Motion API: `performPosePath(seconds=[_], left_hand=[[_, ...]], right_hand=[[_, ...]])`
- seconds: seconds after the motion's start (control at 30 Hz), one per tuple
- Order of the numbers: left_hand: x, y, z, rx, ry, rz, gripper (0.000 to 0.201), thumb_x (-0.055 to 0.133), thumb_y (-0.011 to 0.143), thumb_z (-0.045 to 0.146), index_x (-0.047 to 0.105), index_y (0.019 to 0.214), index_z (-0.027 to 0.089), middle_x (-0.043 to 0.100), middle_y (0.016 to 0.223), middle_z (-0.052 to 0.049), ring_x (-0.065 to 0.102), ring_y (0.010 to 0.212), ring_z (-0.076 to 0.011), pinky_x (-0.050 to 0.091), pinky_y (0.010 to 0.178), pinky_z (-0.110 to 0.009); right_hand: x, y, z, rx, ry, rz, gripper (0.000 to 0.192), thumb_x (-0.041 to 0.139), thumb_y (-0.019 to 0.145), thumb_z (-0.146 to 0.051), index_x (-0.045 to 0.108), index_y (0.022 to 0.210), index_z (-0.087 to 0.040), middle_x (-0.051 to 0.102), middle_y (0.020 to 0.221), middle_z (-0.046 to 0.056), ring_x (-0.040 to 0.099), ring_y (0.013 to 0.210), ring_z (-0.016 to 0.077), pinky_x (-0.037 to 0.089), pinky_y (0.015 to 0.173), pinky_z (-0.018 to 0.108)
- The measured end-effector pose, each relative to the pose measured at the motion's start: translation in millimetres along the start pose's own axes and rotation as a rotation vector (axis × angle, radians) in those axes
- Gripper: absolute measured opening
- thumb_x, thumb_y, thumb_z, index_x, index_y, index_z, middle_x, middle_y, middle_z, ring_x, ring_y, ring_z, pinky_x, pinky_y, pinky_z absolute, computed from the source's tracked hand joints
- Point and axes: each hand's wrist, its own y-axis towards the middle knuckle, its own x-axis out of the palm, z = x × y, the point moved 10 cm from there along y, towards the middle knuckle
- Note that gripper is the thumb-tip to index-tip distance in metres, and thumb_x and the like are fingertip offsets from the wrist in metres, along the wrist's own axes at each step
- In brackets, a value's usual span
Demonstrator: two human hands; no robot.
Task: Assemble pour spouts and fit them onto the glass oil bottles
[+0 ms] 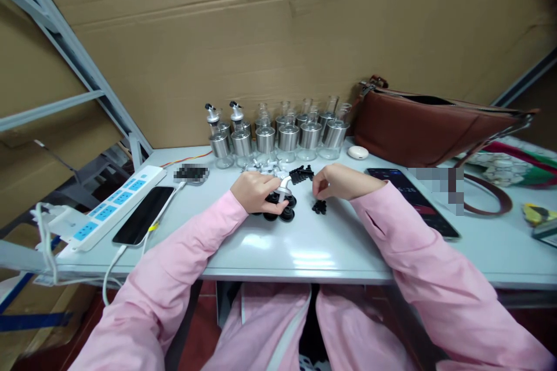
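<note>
1. The left hand (256,190) sat just left of the frame's centre, its fingers closed around a small white spout (284,184) that stuck out toward the right.
2. Directly under that hand, several round black caps (281,208) lay clustered on the grey table (304,243), touching or nearly touching the fingers.
3. The right hand (337,181) rested just right of centre, fingertips pinched narrow and pointing down; whether it gripped anything could not be told.
4. A little heap of small black pieces (319,206) lay on the table just below those fingertips.
5. Another pile of black parts (301,174) sat between the two hands, slightly higher in the frame.
6. Behind the hands, at upper centre, a row of glass bottles with metal collars (278,136) stood against the cardboard wall (278,28); the two at the left end carried pourers.
7. A brown bag (418,127) lay at upper right, with a small white puck (358,152) beside it.
8. A dark phone (413,200) lay to the right of the right sleeve.
9. At the left, another phone (143,214) lay beside a white and blue power strip (108,208).
</note>
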Motion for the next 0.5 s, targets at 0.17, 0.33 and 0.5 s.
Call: performPosePath(seconds=[0.17, 0.33, 0.5], left_hand=[[-2.1, 0, 1, 0.014, -0.015, 0.021, 0.033, 0.042, 0.079, 0.046, 0.049, 0.062, 0.019, 0.052, 0.047, 0.001, 0.049, 0.041, -0.013, 0.031, 0.042, -0.026], [0.5, -1, 0, 0.01, -0.023, 0.007, 0.033, 0.042, 0.079, 0.046, 0.049, 0.062, 0.019, 0.051, 0.047, 0.001, 0.048, 0.041, -0.0134, 0.031, 0.043, -0.026], [5.1, -2, -1, -0.005, -0.038, -0.035, 0.035, 0.041, 0.08, 0.048, 0.05, 0.063, 0.019, 0.05, 0.047, 0.001, 0.048, 0.042, -0.0135, 0.029, 0.043, -0.026]], right_hand=[[2, 2, 1, -0.018, -0.023, 0.001, 0.012, 0.065, 0.058, -0.006, 0.069, 0.057, -0.017, 0.065, 0.055, 0.0, 0.059, 0.051, 0.0137, 0.043, 0.053, 0.024], [1, 2, -4, -0.072, 0.031, 0.052, 0.011, 0.065, 0.06, -0.005, 0.069, 0.058, -0.015, 0.066, 0.055, 0.002, 0.059, 0.051, 0.0132, 0.042, 0.051, 0.022], [9, 3, -20, -0.06, 0.066, 0.003, 0.012, 0.063, 0.064, -0.005, 0.07, 0.062, -0.014, 0.067, 0.059, 0.002, 0.06, 0.056, 0.0131, 0.043, 0.056, 0.022]])
